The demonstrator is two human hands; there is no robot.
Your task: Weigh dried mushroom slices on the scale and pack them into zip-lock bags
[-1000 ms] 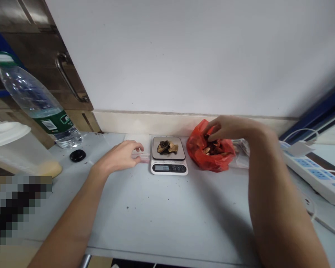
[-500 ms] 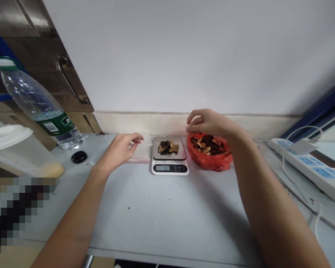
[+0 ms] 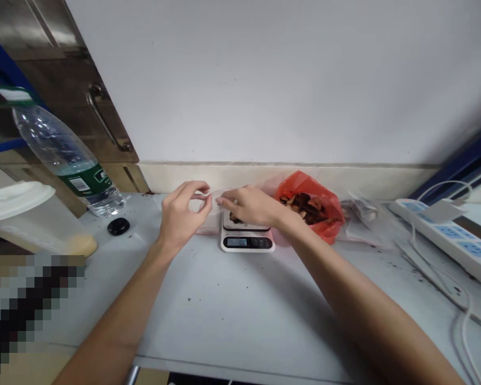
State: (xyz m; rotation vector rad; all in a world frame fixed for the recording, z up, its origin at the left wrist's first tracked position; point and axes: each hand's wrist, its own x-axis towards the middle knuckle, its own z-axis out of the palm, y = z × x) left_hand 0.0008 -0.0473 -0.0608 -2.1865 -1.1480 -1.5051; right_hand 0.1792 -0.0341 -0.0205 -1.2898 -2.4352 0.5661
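My left hand (image 3: pixel 186 211) is just left of the kitchen scale, thumb and finger pinched on a clear plastic bag (image 3: pixel 217 193). My right hand (image 3: pixel 250 206) reaches across the scale plate, its fingertips closed at the bag's other edge close to the left fingertips. Under it, the white digital scale (image 3: pixel 247 247) shows 10.0 on its display. Dried brown pieces (image 3: pixel 234 218), like mushroom slices, lie on the plate, mostly hidden by the right hand. More clear bags (image 3: pixel 208 229) with a reddish line lie flat beside the scale.
Right of the scale, an open red plastic bag (image 3: pixel 331 216) holds more dried brown pieces. Beyond it lie a filled clear bag (image 3: pixel 363 211) and a white power strip (image 3: pixel 449 235) with cables. At left are a water bottle (image 3: pixel 84 179), a black round lid (image 3: pixel 118 226) and a white-lidded container (image 3: pixel 28 224).
My right hand has moved left from above the red bag to over the scale. My left hand has shifted slightly right, and a clear bag now shows between the hands.
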